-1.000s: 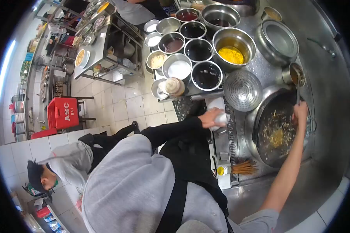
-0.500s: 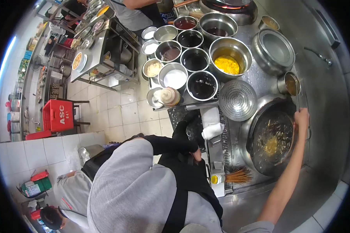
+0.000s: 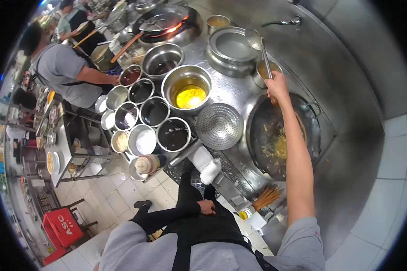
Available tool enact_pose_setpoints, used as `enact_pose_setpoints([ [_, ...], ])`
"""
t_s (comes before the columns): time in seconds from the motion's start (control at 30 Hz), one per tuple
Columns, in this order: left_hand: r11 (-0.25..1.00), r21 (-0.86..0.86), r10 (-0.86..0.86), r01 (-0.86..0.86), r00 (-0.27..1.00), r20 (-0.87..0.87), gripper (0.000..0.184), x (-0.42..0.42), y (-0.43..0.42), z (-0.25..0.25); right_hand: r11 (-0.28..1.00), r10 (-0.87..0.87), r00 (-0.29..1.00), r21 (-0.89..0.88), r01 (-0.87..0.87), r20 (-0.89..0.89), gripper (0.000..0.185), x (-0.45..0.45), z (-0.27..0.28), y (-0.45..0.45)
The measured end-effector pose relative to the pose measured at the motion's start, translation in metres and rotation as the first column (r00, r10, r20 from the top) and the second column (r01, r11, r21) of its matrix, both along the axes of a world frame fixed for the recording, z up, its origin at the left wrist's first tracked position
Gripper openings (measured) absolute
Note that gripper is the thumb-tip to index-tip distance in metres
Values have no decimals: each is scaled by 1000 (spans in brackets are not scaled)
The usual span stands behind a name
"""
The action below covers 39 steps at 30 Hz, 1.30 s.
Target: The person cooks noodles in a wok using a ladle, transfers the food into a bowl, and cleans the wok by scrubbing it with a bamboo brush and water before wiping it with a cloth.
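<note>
My right hand [image 3: 276,88] is closed around the handle of a metal ladle [image 3: 265,56]. The ladle's bowl is above the right rim of a wide metal pot [image 3: 217,63], and a small metal pot [image 3: 261,80] of brownish liquid stands partly behind the handle. Below my right forearm is a dark wok [image 3: 262,140] with yellowish food bits [image 3: 280,147] in it; the arm covers part of it. At my waist, against the black apron [image 3: 185,228], rests my left hand [image 3: 207,207], its fingers curled; whether they grip anything is hidden.
Left of the wok lie a perforated strainer [image 3: 219,126] and a pot of yellow liquid [image 3: 174,83]. Several bowls of sauces and powders stand beyond, with a squeeze bottle [image 3: 147,164]. A bamboo brush [image 3: 267,197] lies nearby. Another worker [image 3: 65,67] stands near a flaming wok [image 3: 190,27].
My right hand has lifted the ladle from the small pot, swinging its bowl toward the wide pot. The view has turned, bringing another worker into fuller sight. My left hand stays at my waist.
</note>
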<state>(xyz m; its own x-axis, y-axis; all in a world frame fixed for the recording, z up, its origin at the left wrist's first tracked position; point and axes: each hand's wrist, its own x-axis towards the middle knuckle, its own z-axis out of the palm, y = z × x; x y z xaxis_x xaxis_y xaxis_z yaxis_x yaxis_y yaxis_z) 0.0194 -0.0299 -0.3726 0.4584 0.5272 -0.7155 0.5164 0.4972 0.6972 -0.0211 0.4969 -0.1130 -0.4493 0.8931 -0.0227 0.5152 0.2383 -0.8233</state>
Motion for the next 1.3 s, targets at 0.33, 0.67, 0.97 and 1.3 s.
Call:
enact_pose_setpoints([
  [0.33, 942, -68, 315, -329, 935, -163, 62, -15, -5, 13, 217, -631, 559, -814, -538, -538, 13, -82, -71, 19],
  [0.67, 964, 36, 240, -265, 797, -555, 64, -70, 7, -29, 214, -615, 461, -698, -684, -640, 14, 54, 10, -136],
  [0.97, 980, 87, -95, 178, 807, -582, 60, 0, 13, -119, 320, -776, 386, -838, -442, -500, 28, 202, 82, -283],
  [1.3, 991, 56, -93, 121, 927, -363, 48, 140, 0, -249, 631, -632, 750, -690, 355, -193, 36, 260, 97, -310],
])
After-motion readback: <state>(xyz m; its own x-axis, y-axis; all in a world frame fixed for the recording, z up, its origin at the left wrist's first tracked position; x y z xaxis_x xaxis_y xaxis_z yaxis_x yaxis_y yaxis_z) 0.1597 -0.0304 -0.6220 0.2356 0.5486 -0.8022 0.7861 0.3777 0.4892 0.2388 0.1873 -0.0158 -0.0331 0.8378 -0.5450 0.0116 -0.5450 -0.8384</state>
